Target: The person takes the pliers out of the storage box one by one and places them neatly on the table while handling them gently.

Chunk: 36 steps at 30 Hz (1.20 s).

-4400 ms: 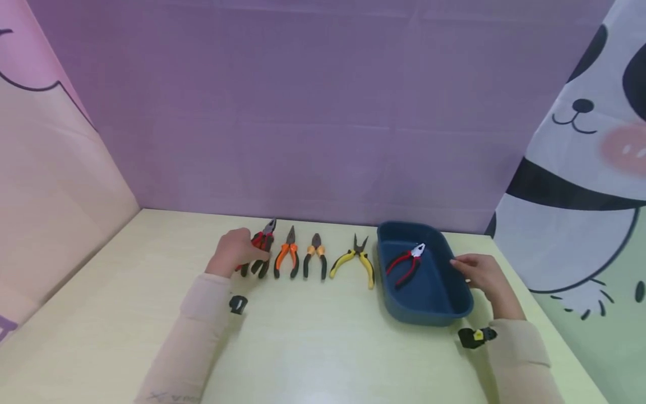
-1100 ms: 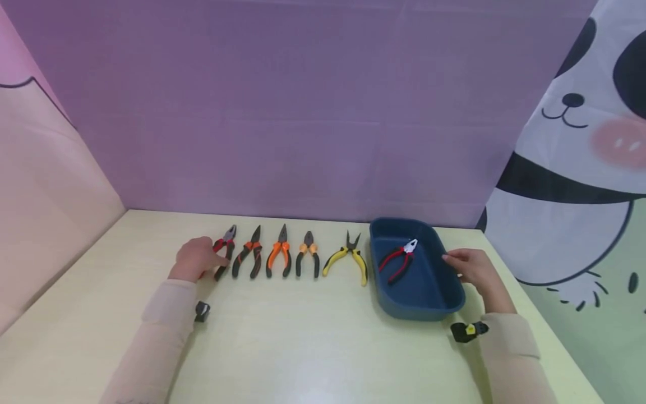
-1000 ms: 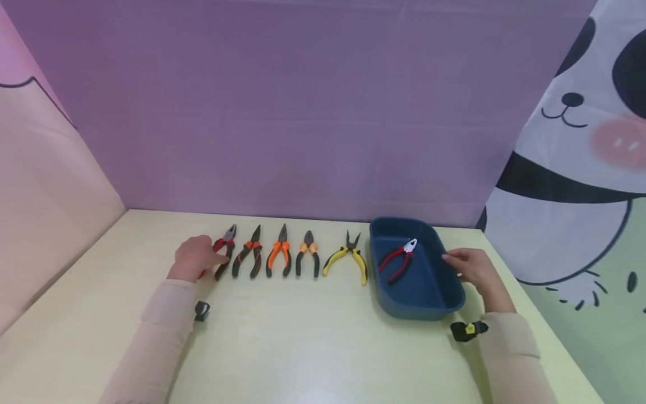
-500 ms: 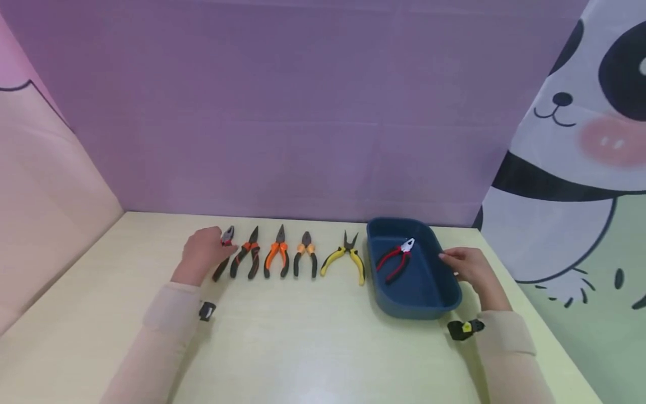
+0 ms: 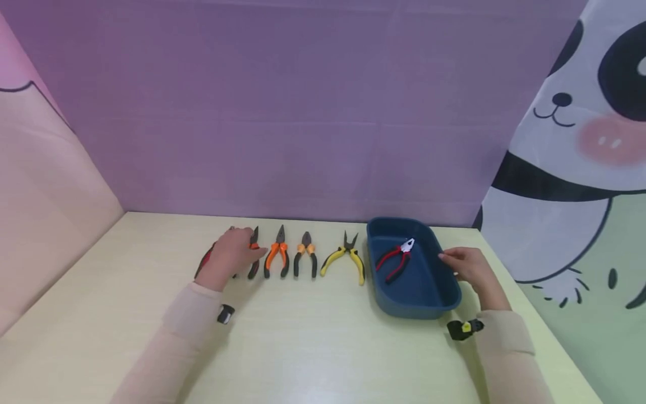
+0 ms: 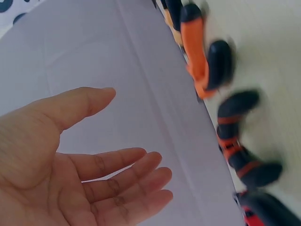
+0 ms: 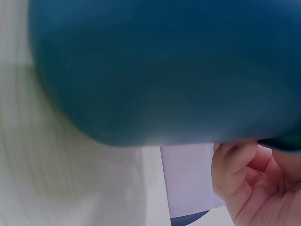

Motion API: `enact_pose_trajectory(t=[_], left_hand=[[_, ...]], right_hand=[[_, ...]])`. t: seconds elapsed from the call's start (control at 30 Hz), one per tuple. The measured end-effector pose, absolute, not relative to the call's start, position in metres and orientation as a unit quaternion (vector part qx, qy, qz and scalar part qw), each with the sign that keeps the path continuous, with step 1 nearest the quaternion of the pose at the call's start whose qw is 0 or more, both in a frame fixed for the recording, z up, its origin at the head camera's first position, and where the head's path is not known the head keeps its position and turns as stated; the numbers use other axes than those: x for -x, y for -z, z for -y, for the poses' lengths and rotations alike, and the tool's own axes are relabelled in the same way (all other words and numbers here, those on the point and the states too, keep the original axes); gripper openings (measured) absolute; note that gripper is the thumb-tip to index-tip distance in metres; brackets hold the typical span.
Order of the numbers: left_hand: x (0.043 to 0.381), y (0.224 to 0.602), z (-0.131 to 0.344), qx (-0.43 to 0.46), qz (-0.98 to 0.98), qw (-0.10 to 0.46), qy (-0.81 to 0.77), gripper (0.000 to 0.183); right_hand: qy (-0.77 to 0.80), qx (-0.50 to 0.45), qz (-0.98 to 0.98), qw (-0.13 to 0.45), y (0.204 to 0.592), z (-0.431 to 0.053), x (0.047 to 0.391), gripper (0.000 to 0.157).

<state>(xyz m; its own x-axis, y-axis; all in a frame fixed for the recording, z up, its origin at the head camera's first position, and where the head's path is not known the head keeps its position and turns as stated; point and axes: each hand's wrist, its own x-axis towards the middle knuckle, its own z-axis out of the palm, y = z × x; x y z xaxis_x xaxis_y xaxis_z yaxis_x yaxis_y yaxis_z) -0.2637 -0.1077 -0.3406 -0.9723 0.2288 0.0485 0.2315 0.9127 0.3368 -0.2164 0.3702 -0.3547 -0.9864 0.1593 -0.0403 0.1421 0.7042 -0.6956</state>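
Note:
My left hand [image 5: 232,255] hovers over the left end of a row of pliers, its fingers extended and nothing in its grasp; the left wrist view shows its open palm. It partly covers red-and-black pliers [image 5: 204,262] and black pliers with red-orange stripes [image 5: 254,270]. To its right lie orange needle-nose pliers [image 5: 277,253], pliers with light-orange and black handles [image 5: 305,255], and yellow-and-black pliers [image 5: 347,258]. My right hand [image 5: 471,269] pinches the right rim of a blue plastic bin [image 5: 414,311]. Inside the bin are red-and-black pliers [image 5: 398,261] with bright jaws.
Everything rests on a pale wood-look table [image 5: 303,348]. A purple backdrop [image 5: 303,112] rises at its far edge. A panda-print sheet [image 5: 565,151] hangs at the right, and a pinkish sheet [image 5: 45,168] at the left.
My left hand has let go of the leftmost red-and-black pliers and moved right, over the striped pliers. Earlier it was spreading pliers leftwards along the row. My right hand keeps its hold on the bin.

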Motion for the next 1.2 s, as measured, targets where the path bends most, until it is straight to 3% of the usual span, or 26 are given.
enact_pose_trajectory(t=[0.33,0.57,0.8,1.03,1.2], left_hand=[[0.260,0.336,0.070,0.171,0.961,0.015,0.215,0.046],[0.258,0.328,0.046,0.195,0.956,0.012,0.218,0.054],[0.256,0.323,0.023,0.222,0.952,0.021,0.211,0.040],[0.255,0.322,0.000,0.228,0.948,-0.007,0.221,0.054],[0.255,0.324,-0.017,0.254,0.939,-0.015,0.230,0.052]], right_hand=[[-0.373,0.082,0.924,0.009,0.354,-0.369,0.218,0.042],[-0.369,0.082,0.926,0.006,0.352,-0.369,0.218,0.042],[-0.371,0.082,0.925,0.008,0.352,-0.368,0.218,0.042],[-0.377,0.078,0.923,0.014,0.352,-0.368,0.218,0.043],[-0.378,0.078,0.923,0.015,0.353,-0.368,0.219,0.042]])
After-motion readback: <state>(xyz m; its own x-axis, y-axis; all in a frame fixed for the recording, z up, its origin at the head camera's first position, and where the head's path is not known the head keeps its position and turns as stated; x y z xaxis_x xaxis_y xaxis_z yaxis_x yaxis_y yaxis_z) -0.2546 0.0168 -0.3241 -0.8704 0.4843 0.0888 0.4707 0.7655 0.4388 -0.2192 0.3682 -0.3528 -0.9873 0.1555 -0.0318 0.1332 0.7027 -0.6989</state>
